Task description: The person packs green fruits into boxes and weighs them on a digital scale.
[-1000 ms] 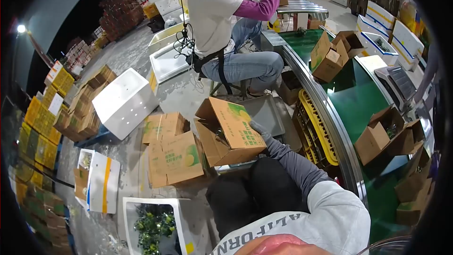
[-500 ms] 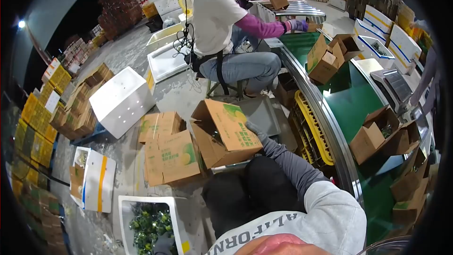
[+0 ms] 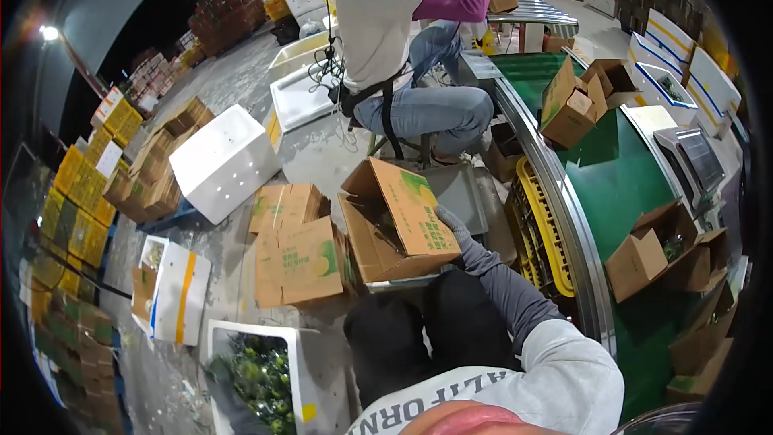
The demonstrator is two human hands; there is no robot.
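Cardboard carton [image 3: 407, 213] could tip if the gloved right hand [image 3: 452, 222], fingers too obscured to judge, slips off its side.

Glare from lamp [image 3: 50, 33], black fisheye edges

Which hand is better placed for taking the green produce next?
Likely the left hand, blurred over the green produce in the foam box; the right hand is against the open carton.

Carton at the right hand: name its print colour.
The carton has green print, clearest in the head view.
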